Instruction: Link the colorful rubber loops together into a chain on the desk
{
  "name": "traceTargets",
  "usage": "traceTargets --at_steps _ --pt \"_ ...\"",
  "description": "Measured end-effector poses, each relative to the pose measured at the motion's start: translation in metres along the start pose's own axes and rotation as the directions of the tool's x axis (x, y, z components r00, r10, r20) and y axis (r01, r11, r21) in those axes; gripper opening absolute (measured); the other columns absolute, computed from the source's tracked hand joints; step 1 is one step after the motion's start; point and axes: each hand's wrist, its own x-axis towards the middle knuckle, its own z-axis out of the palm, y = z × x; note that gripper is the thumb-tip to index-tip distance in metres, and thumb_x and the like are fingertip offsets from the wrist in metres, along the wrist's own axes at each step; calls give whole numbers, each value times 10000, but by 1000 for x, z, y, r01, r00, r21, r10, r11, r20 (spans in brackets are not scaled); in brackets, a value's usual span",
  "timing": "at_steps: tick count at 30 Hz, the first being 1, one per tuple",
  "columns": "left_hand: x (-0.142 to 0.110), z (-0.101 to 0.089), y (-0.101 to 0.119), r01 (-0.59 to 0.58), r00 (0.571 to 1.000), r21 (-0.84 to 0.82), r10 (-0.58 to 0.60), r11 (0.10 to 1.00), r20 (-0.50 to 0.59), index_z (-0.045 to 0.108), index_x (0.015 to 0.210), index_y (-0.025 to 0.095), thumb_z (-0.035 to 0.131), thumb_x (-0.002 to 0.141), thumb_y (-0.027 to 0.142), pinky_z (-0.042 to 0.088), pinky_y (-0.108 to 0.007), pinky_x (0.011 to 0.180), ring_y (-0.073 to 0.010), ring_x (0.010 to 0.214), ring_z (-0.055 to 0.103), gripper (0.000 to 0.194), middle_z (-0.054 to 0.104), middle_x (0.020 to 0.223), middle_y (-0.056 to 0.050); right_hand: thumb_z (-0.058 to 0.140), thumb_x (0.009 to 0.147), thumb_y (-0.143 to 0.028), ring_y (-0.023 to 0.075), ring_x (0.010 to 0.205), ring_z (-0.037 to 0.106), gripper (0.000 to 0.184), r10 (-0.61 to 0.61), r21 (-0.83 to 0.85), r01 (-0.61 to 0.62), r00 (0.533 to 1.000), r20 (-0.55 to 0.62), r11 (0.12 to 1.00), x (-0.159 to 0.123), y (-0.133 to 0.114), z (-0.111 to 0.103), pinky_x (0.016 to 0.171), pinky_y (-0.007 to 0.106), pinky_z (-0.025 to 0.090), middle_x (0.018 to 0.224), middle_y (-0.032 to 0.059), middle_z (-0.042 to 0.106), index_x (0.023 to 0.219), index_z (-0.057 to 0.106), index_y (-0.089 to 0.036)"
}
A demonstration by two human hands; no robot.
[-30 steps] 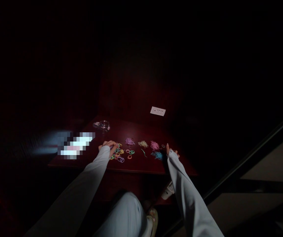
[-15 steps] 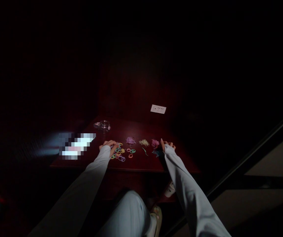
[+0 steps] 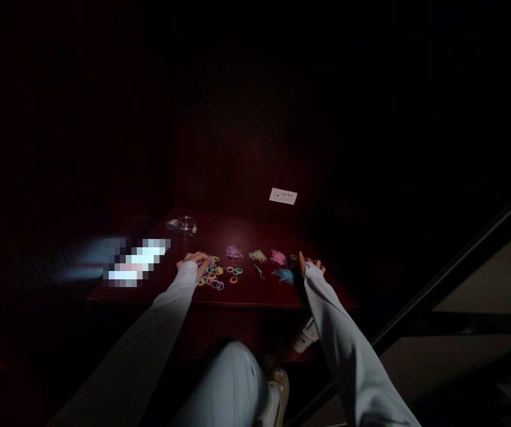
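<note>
In the head view, my left hand (image 3: 193,262) rests at the left edge of a spread of coloured hair ties (image 3: 212,276), thumb and fingers apart. Its palm hides some ties, and no held thing shows. My right hand (image 3: 311,264) is open at the table's right, thumb apart from bent fingers. A pale hair tie (image 3: 293,257) lies just left of it. Nearby sit a pink pile (image 3: 278,257) and a blue pile (image 3: 284,276) of thin bands. Farther left are a yellowish pile (image 3: 258,255) and a purple pile (image 3: 233,252). A green strip (image 3: 259,271) lies in front.
The dark red table (image 3: 246,296) meets a dark wall with a white socket plate (image 3: 283,196). A clear container (image 3: 187,223) stands at the back left. A bright blurred-out screen (image 3: 142,261) lies left of my left hand. A pale cup-like object (image 3: 305,337) is below the table's front edge.
My right hand has moved right, off the pink and blue piles, uncovering more of the blue one. A pale hair tie now shows beside it. My left hand stays in place.
</note>
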Motion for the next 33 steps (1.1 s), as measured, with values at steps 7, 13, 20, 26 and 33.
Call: traceTargets --at_steps 7,13,20,26,33 --pt "-2 -2 -5 -64 998 -13 64 998 10 739 785 271 513 950 293 381 -368 1082 -214 1077 631 281 780 1026 25 422 1015 -410 288 1180 589 405 108 108 -114 992 59 988 5 -12 7 1023 448 374 1102 108 726 1064 777 -222" --pt "4 -2 -5 -18 1000 -7 18 1000 9 732 754 256 540 930 298 406 -357 1062 -209 1046 631 264 781 981 17 395 1027 -403 304 1248 521 421 91 178 -96 995 33 979 -7 -39 -3 1056 471 324 1175 127 704 1040 771 -212" --pt "4 -4 -1 -6 1000 -21 7 1000 30 726 746 250 548 937 270 405 -371 1068 -214 1061 636 262 776 997 6 653 925 -416 272 1173 505 207 -499 429 401 855 143 809 -75 -120 -1 1044 429 282 1149 7 755 1038 811 -341" --pt "-1 -5 7 12 1000 -10 -12 1000 -21 715 738 232 552 934 238 402 -385 1049 -214 1052 642 255 776 987 -4 539 1004 -464 252 1117 540 292 -560 476 473 827 52 742 -94 -162 19 1009 415 312 1096 10 762 1076 793 -339" --pt "-4 2 6 -80 996 80 77 994 40 736 777 232 591 938 239 368 -446 1017 -246 1106 630 217 773 1055 -7 448 1053 -491 278 1123 539 397 -476 393 414 876 71 821 -93 -169 38 958 397 342 1152 31 760 1047 808 -324"
